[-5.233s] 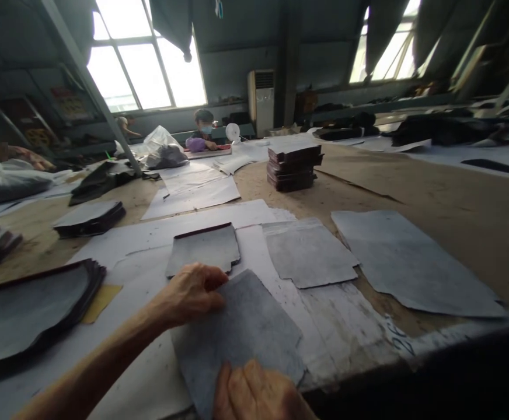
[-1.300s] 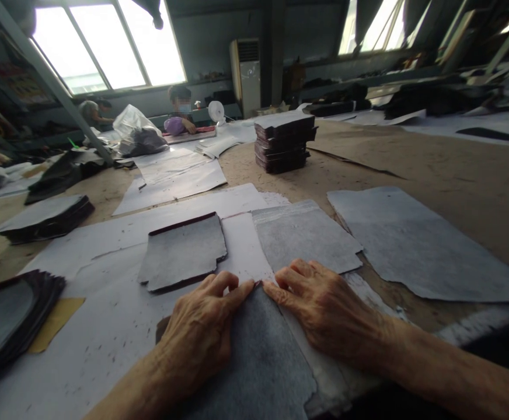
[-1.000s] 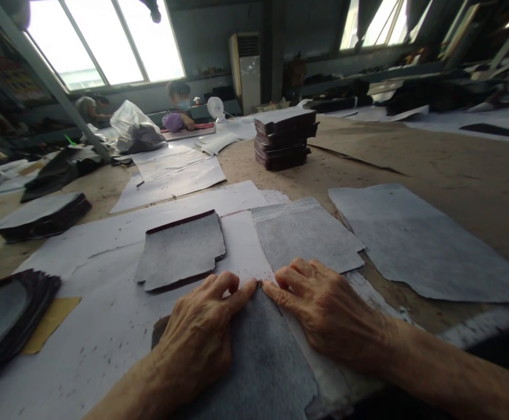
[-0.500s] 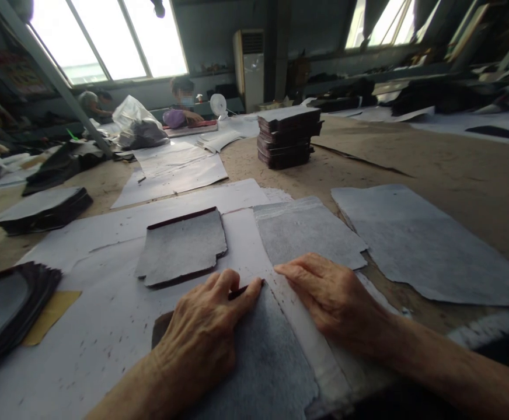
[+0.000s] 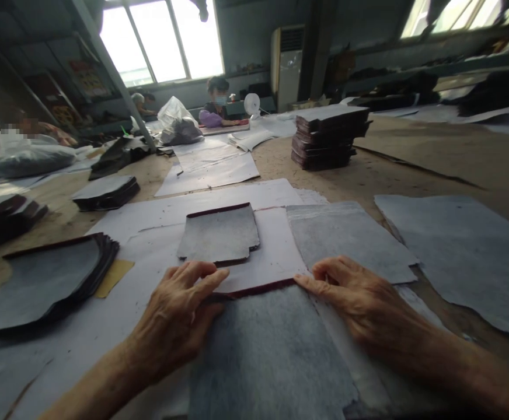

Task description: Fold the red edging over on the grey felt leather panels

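Observation:
A grey sheet with a dark red far edge [image 5: 272, 350] lies flat on white paper right in front of me. My left hand [image 5: 178, 318] rests on its far left corner, fingers stretched and pressing down. My right hand [image 5: 359, 300] lies at its far right corner, index finger pointing along the red edge, the other fingers curled under. Neither hand lifts the sheet. Beyond the hands a smaller grey piece [image 5: 219, 236] lies on the paper, with another grey sheet [image 5: 351, 239] to its right.
A stack of dark curved pieces [image 5: 39, 280] sits at my left, more stacks [image 5: 105, 192] behind it, and a tall stack [image 5: 328, 137] farther back. A large grey sheet [image 5: 464, 251] lies at right. People sit at the far end near a plastic bag [image 5: 175, 122].
My hands have moved apart along the sheet's far edge, from touching fingertips to one at each corner. The view has shifted so the left-hand stacks show more.

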The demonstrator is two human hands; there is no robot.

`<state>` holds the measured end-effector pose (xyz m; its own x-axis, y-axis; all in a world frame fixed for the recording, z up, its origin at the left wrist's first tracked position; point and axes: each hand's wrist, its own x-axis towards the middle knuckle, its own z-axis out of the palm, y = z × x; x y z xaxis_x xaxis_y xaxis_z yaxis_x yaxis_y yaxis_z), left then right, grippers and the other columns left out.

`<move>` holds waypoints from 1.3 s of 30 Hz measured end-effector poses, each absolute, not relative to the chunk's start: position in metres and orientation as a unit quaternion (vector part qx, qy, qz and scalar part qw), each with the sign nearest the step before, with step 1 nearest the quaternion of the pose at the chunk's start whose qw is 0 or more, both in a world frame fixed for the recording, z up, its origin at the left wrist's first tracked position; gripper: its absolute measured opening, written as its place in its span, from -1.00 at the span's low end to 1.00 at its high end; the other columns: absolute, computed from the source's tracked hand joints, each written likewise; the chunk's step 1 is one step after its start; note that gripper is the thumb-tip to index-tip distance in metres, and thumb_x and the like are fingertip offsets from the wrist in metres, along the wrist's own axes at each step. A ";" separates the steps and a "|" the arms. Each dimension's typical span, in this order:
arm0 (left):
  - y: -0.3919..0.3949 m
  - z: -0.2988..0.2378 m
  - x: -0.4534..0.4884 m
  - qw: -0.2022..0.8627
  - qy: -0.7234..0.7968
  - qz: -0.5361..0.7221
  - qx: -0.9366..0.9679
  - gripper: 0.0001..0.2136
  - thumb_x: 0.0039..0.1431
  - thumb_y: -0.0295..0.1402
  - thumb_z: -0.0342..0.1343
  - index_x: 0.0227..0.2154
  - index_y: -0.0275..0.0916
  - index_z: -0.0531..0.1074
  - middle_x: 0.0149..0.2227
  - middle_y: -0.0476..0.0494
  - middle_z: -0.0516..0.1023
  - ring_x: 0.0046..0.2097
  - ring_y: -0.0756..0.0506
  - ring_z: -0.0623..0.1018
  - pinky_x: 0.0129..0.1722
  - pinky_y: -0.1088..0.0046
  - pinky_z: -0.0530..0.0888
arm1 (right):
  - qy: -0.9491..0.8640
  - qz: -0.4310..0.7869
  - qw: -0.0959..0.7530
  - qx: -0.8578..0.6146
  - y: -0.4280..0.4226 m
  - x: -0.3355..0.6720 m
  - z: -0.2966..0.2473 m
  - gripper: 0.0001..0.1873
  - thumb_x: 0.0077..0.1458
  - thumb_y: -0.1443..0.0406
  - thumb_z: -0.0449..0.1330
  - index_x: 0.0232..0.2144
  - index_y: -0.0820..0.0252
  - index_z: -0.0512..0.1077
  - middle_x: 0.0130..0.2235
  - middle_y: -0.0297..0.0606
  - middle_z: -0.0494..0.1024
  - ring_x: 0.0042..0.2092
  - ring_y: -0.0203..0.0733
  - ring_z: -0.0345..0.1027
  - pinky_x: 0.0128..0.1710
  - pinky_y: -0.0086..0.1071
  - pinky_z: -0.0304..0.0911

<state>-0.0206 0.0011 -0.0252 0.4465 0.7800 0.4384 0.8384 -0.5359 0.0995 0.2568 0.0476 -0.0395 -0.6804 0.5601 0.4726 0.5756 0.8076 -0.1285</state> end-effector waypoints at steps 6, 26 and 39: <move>-0.003 -0.033 -0.036 0.051 -0.453 -0.253 -0.853 -0.70 0.14 -0.49 -0.03 -0.06 -0.19 0.31 -0.23 -0.15 0.42 -0.23 -0.08 0.42 -0.27 0.31 0.37 | -0.909 0.071 0.264 -0.316 0.060 0.261 -0.037 -0.67 0.16 0.37 -0.06 -0.15 0.09 0.45 -0.34 -0.26 0.44 -0.35 -0.28 0.36 -0.40 -0.44 0.34; -0.007 -0.039 -0.045 0.089 -0.418 -0.266 -0.864 -0.71 0.10 -0.62 -0.07 -0.14 -0.28 0.37 -0.34 -0.12 0.45 -0.32 -0.05 0.39 -0.28 0.35 0.31 | -0.936 0.073 0.286 -0.194 0.041 0.170 -0.040 -0.66 0.10 0.51 -0.07 -0.12 0.32 0.38 -0.27 -0.14 0.44 -0.24 -0.17 0.24 -0.23 -0.28 0.30; -0.021 -0.035 -0.047 0.087 -0.441 -0.272 -0.851 -0.59 0.06 -0.65 -0.15 -0.03 -0.24 0.28 -0.21 -0.17 0.40 -0.20 -0.08 0.39 -0.20 0.28 0.31 | -0.965 0.082 0.166 -0.186 0.043 0.163 -0.033 -0.59 0.04 0.50 -0.03 -0.04 0.25 0.30 -0.26 -0.21 0.37 -0.27 -0.17 0.16 -0.27 -0.28 0.21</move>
